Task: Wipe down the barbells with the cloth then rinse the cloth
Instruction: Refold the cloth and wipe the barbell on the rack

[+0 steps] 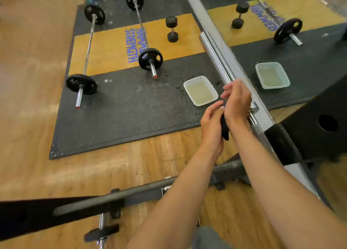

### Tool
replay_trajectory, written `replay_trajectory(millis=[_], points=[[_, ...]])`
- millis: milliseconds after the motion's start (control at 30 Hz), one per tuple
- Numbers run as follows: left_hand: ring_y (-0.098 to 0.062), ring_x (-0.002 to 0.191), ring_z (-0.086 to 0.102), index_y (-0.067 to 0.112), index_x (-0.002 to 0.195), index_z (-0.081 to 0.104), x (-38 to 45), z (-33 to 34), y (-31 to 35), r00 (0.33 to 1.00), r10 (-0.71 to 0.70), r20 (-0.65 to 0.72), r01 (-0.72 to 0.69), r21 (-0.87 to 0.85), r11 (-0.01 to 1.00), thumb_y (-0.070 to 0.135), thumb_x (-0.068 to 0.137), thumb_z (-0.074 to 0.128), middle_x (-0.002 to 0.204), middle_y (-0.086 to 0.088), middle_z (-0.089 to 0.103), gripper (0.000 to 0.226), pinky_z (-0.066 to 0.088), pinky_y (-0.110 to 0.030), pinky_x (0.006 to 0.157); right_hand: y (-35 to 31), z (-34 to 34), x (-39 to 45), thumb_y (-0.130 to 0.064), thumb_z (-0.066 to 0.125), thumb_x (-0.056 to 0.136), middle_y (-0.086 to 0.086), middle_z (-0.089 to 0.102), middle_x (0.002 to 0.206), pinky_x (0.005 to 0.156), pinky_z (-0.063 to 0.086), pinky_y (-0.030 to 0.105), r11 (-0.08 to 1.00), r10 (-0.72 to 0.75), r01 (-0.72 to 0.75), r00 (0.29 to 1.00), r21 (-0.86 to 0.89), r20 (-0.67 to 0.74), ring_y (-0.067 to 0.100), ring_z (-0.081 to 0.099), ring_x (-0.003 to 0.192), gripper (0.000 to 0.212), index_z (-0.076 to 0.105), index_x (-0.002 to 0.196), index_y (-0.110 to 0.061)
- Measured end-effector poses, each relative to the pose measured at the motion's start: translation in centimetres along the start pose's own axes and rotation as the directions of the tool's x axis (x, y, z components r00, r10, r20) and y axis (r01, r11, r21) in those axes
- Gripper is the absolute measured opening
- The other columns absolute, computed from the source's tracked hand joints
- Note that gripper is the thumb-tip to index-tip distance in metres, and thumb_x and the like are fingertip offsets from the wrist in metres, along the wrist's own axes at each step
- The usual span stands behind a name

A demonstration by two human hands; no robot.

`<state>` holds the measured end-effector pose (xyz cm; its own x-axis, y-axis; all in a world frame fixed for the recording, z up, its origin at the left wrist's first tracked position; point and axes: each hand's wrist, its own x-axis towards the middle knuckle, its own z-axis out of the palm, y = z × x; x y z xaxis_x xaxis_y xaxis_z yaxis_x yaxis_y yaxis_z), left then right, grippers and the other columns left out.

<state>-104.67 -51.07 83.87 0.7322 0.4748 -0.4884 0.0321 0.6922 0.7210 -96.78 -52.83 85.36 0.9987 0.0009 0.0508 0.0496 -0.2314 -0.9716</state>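
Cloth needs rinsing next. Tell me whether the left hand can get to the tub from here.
Probably yes. The tub sits open on the mat just beyond the left hand, nothing between them.

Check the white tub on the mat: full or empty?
Holding liquid, not empty: the white tub sits upright on the black mat with pale, cloudy water covering its bottom. Depth cannot be told.

Just beyond the fingers (pixel 228 88) runs a glossy, smooth metal barbell sleeve (pixel 216 55). Between the palms is a dark matt cloth (pixel 224 128). The tub (pixel 200 90) left of the fingers looks like translucent plastic, on speckled rough rubber mat (pixel 122 108); the floor (pixel 37 173) is worn wood.
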Motion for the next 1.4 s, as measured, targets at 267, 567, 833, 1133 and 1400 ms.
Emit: replay_trajectory(millis=[267,567,833,1133,1400], points=[[-0.034,0.113,0.068,0.018,0.129,0.06,-6.0,-9.5,0.0,0.961,0.195,-0.194,-0.202,-0.018,0.979,-0.002,0.098,0.062,0.124,-0.019,0.069,0.037,0.057,-0.047,0.091,1.4,2.3,-10.0,-0.034,0.038,0.108,0.002,0.067,0.082,0.069,0.042,0.018,0.997,0.076,-0.061,0.867,-0.047,0.493,0.001,0.059,0.072,0.042,0.066,0.079,-0.019],[-0.028,0.106,0.064,0.018,0.114,0.05,-13.4,-19.5,2.2,0.821,0.466,-0.329,-0.272,0.493,0.826,0.015,0.104,0.048,0.112,-0.007,0.063,0.011,0.053,-0.048,0.088,1.9,2.3,-19.0,-0.039,0.057,0.104,0.009,0.064,0.082,0.06,0.061,0.037,0.986,0.122,0.033,0.51,-0.161,0.851,0.02,0.067,0.073,0.039,0.061,0.094,-0.002],[-0.002,0.085,0.059,0.02,0.106,0.051,-27.5,-31.8,-2.2,0.522,0.673,-0.524,-0.232,0.672,0.703,0.013,0.106,0.049,0.094,0.003,0.062,0.008,0.048,-0.022,0.074,2.6,2.0,-33.2,-0.035,0.06,0.102,0.0,0.051,0.072,0.064,0.042,0.032,0.981,0.02,0.186,0.231,-0.064,0.973,0.011,0.049,0.066,0.029,0.052,0.083,-0.014],[-0.008,0.078,0.053,0.024,0.109,0.045,-44.4,-42.1,-11.2,0.269,0.699,-0.663,-0.145,0.689,0.71,0.02,0.109,0.044,0.089,0.019,0.053,0.004,0.047,-0.04,0.073,2.7,1.1,-53.5,-0.039,0.051,0.107,0.011,0.069,0.103,0.057,0.061,0.037,0.972,0.187,0.164,-0.121,-0.166,0.975,0.023,0.071,0.092,0.033,0.056,0.114,-0.006],[-0.009,0.083,0.06,0.027,0.108,0.049,-51.5,-50.4,-12.1,0.049,0.503,-0.863,-0.108,0.496,0.862,0.026,0.108,0.05,0.093,0.009,0.061,0.001,0.05,-0.03,0.07,4.0,6.9,-66.6,-0.032,0.051,0.108,0.002,0.065,0.092,0.045,0.051,0.021,0.95,0.256,0.256,-0.306,-0.18,0.917,0.018,0.066,0.082,0.022,0.055,0.105,-0.011]])
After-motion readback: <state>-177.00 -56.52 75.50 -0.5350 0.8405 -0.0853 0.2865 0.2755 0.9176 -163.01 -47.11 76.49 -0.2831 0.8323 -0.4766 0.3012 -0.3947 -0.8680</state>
